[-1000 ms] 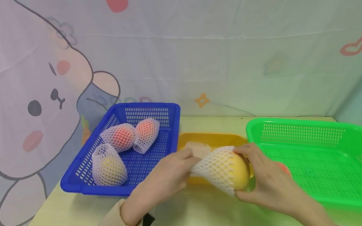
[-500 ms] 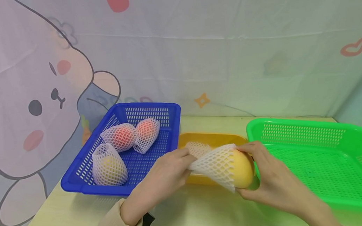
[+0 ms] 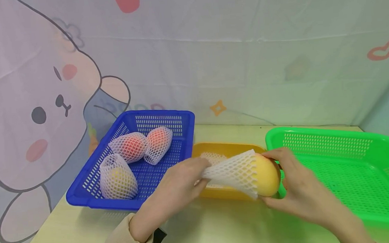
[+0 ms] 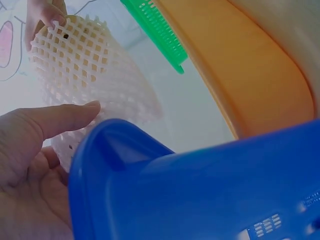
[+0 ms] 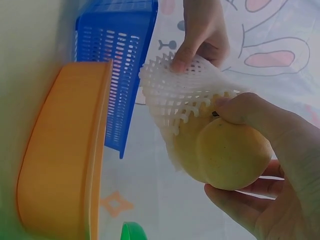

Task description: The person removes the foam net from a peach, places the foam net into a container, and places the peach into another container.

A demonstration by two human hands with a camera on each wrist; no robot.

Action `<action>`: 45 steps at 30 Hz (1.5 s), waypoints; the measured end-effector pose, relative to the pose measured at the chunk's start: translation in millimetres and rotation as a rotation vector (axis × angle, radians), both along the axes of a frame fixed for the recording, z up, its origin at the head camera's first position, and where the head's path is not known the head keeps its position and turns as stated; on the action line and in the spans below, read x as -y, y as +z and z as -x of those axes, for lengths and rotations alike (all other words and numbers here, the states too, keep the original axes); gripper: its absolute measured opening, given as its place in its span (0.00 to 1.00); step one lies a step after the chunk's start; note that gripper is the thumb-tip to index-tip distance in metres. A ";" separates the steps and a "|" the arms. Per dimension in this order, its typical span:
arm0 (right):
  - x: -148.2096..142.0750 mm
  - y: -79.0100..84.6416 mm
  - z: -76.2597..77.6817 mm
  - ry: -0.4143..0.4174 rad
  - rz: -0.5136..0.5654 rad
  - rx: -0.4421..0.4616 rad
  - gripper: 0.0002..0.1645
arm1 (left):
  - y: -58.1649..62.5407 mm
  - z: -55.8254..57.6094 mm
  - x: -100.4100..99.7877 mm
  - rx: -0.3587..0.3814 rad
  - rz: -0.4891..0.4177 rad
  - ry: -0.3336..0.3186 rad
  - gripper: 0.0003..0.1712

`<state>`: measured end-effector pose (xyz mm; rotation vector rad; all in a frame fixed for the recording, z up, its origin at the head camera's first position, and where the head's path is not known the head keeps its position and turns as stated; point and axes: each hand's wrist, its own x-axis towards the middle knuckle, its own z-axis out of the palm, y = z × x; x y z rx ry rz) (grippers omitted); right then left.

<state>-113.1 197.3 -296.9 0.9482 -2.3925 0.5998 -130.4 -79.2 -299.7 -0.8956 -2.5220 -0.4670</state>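
A yellow peach sits partly inside a white foam net sleeve, its right side bare. My right hand holds the peach by that bare end, thumb below and fingers above in the head view. The right wrist view shows the peach's cleft facing out, with the right thumb at the sleeve's edge. My left hand pinches the sleeve's narrow, gathered end. In the left wrist view, the left thumb lies along the netting.
A blue basket at left holds two red fruits and one yellow fruit, all in foam nets. Behind the hands stands a yellow basin with loose foam netting. A green basket is at right.
The right hand has moved right and slightly up with the peach. The sleeve is stretched longer from the left hand, and more of the peach shows bare. The left hand has barely moved.
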 end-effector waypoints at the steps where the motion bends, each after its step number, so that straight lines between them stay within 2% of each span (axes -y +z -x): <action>1: -0.8 0.1 0.5 -0.003 0.005 0.002 0.47 | 0.4 0.0 -0.2 0.002 -0.013 -0.003 0.09; 7: -4.9 -0.2 1.8 -0.024 0.039 0.034 0.47 | 1.2 -0.2 -0.2 -0.022 -0.062 -0.028 0.09; 16: -12.1 -1.2 5.0 -0.036 0.050 0.033 0.48 | 1.3 0.4 0.1 -0.102 -0.100 -0.015 0.05; 21: -15.2 -0.4 6.0 -0.044 0.051 0.025 0.48 | 1.0 -0.6 0.5 -0.108 -0.126 -0.004 0.06; 33: -23.0 3.8 8.0 -0.130 0.014 0.014 0.48 | 0.7 -0.7 0.3 -0.154 -0.190 0.041 0.09; 45: -34.6 8.0 6.7 -0.192 -0.019 0.070 0.45 | -2.2 -1.4 -5.3 -0.179 -0.200 0.034 0.11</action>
